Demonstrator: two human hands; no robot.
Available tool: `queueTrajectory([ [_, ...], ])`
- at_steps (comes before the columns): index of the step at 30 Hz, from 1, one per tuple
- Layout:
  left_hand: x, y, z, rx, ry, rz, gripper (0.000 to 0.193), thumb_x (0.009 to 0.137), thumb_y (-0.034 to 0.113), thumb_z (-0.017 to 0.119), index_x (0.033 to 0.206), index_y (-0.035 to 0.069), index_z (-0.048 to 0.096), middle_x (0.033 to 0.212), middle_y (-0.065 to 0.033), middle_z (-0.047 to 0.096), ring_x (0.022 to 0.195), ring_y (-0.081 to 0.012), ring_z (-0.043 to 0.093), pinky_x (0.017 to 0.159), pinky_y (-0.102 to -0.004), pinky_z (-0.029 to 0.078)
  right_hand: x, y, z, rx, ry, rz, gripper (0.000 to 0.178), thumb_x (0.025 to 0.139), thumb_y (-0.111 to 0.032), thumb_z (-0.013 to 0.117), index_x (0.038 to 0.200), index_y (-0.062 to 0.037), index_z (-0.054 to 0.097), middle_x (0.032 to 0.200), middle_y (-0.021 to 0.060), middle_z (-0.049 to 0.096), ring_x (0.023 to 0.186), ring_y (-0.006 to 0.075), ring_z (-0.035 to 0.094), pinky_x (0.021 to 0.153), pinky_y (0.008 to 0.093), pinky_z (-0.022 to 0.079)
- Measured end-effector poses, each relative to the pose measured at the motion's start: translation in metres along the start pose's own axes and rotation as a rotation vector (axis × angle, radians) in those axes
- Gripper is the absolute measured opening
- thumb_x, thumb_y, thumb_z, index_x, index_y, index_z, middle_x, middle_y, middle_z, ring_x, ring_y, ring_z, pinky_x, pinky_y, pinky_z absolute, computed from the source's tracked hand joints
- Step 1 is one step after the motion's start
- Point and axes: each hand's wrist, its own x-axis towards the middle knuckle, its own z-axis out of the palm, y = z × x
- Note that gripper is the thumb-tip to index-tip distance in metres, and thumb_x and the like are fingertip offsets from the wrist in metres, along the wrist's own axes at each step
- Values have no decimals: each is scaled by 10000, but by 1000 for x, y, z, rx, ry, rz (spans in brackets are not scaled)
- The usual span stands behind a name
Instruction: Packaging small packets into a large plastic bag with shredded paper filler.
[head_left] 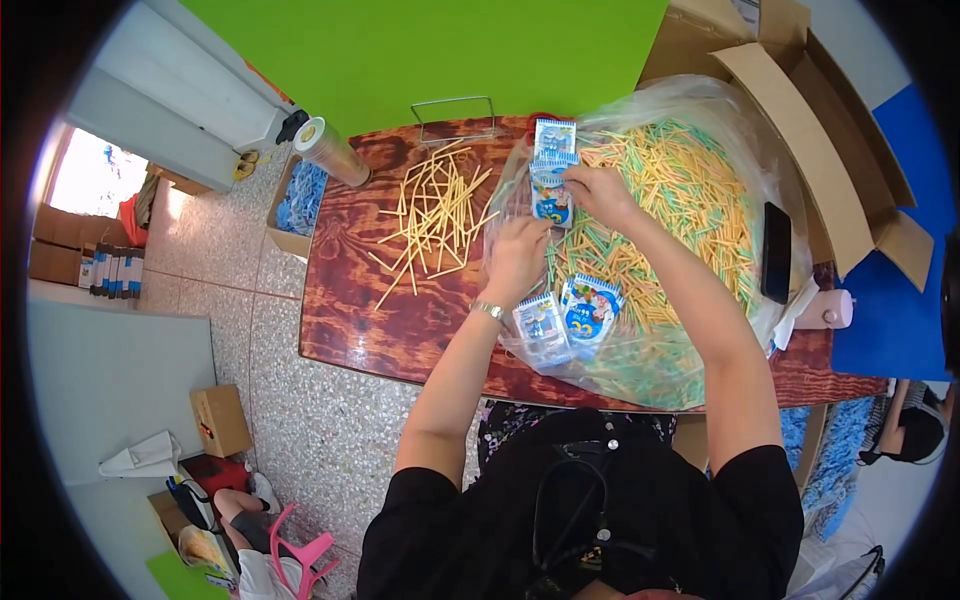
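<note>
A small blue-and-white printed packet (552, 197) lies over the left part of a big clear plastic bag (640, 375). My right hand (603, 195) pinches this packet near its upper right edge. At its lower end, my left hand (518, 252) has its fingers curled against the packet's corner; its fingertips are partly hidden. Thin yellow, green and orange sticks (690, 200) fill the opened bag in a wide heap. Another packet (555, 135) lies just beyond the held one. Two more packets, a white-and-blue one (541, 325) and a bluer one (591, 308), lie nearer me.
Loose pale yellow sticks (435, 215) lie on the red-brown table (335, 285). A tall clear canister (332, 152) and wire stand (452, 118) stand behind. A dark phone (776, 252), pink cup (826, 310) and open carton (800, 150) are right. Someone sits at lower left.
</note>
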Motion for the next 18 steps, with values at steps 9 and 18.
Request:
queueTrajectory([
  [9,32,-27,31,269,-229,115,217,853,72,609,1054,66,693,1061,-124,647,957,-328,614,814,-406,520,-74,-50,-39,-316,-534,-71,211,823,-276,703,899,-83,664,918,129,651,885,327,640,730,437,523],
  [18,16,14,2,106,-98,102,199,862,121,645,1037,41,695,1011,-144,663,902,-336,628,791,-405,508,-115,-39,-32,-473,-444,-233,182,798,-218,676,951,-120,687,886,68,661,907,259,647,714,409,533],
])
